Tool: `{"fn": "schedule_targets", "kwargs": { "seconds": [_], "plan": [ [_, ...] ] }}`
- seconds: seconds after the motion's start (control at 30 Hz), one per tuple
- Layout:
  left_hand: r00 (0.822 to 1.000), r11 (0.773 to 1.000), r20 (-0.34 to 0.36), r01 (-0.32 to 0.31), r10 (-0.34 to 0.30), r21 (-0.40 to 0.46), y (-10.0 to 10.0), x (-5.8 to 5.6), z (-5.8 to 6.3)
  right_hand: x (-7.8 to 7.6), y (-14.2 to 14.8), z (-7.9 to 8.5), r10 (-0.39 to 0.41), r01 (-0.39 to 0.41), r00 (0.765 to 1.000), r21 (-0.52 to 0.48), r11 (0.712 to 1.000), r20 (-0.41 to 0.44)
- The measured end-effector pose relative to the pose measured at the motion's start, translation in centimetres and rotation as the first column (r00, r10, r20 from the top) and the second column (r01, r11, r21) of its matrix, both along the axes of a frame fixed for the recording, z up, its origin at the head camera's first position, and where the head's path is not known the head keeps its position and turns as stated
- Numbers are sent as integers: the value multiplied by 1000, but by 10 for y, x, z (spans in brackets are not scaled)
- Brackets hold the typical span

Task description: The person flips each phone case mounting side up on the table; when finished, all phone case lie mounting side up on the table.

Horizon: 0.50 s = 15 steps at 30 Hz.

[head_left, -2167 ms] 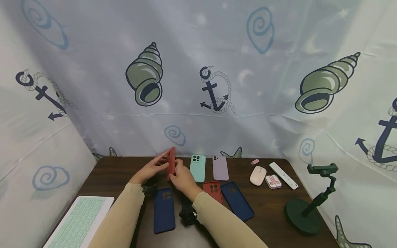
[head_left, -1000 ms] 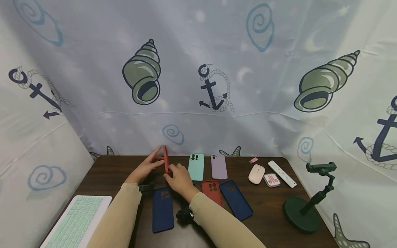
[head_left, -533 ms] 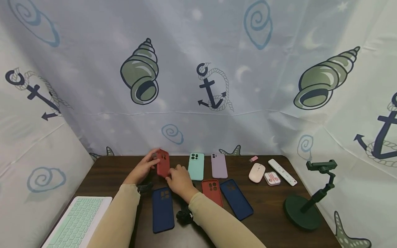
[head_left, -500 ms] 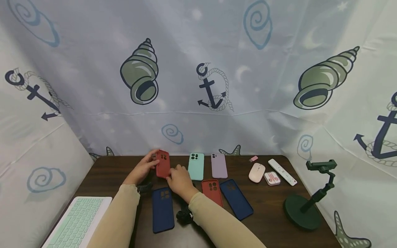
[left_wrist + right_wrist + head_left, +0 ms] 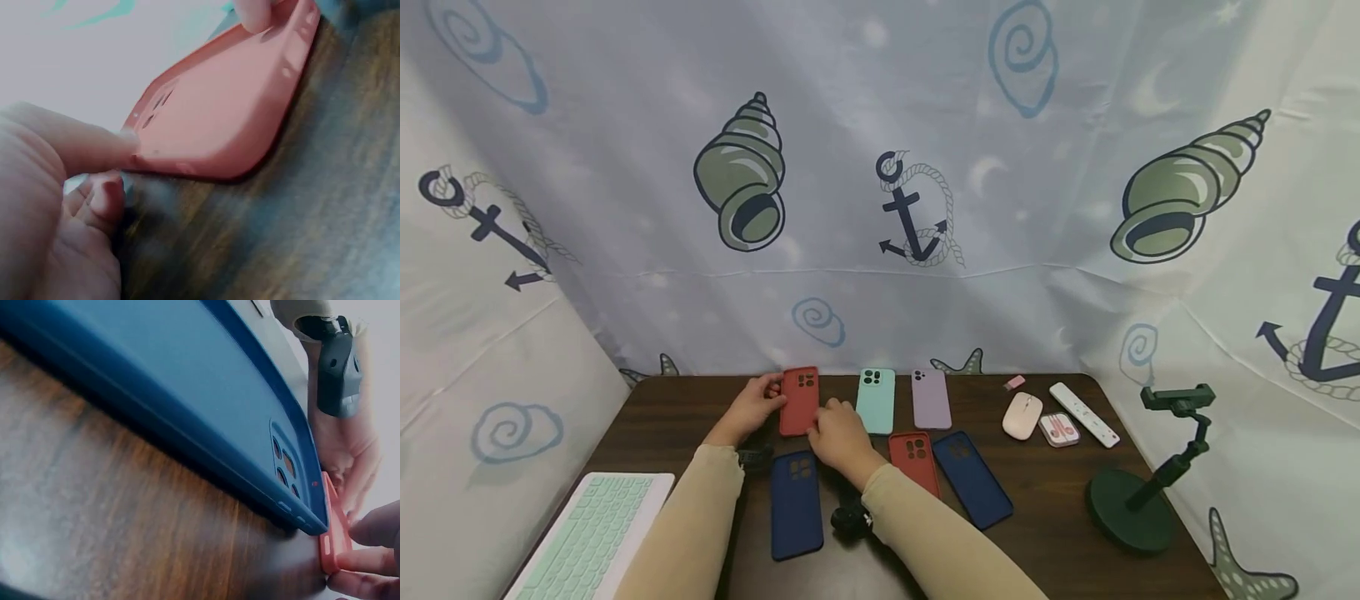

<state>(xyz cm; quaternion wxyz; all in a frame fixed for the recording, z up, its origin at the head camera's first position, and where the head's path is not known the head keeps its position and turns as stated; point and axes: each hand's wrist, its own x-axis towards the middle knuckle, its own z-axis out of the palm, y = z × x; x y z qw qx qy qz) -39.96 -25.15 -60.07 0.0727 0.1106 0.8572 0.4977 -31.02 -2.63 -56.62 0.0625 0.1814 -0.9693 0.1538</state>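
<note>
A red phone case (image 5: 800,402) with camera cutouts lies flat, hollow side up, at the back of the table between the two hands. The left hand (image 5: 751,410) pinches its left edge; in the left wrist view the thumb (image 5: 94,147) presses at the rim of the case (image 5: 206,115). At the opposite lower corner the right hand (image 5: 844,437) grips the edge; its fingers (image 5: 372,559) show around the red wall in the right wrist view. Just below the hands lies a blue phone case (image 5: 797,508), also hollow side up.
Right of the hands lie a mint phone case (image 5: 876,404), a lilac one (image 5: 931,400), a second red case (image 5: 913,462) and a second blue case (image 5: 973,482). Farther right are a mouse (image 5: 1022,416), a white remote (image 5: 1084,415) and a green stand (image 5: 1131,508). A keyboard (image 5: 591,533) sits front left.
The red phone case stood upright on its side between both hands, then tilted down with its inside facing up, and now lies flat. The other things on the table stayed put.
</note>
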Motion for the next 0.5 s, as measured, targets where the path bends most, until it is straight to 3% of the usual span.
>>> {"fn": "schedule_targets", "kwargs": {
  "seconds": [0.13, 0.37, 0.5],
  "plan": [
    [1000, 999, -20, -3, 2, -48, 4, 1, 0, 2, 5, 1, 22, -23, 1000, 17, 1000, 4],
    [999, 996, 11, -49, 48, 74, -1, 6, -3, 5, 14, 2, 62, -62, 998, -36, 997, 5],
    [996, 994, -48, -76, 80, 73, 1, 11, -2, 7, 26, 2, 54, -56, 998, -92, 994, -24]
  ]
}}
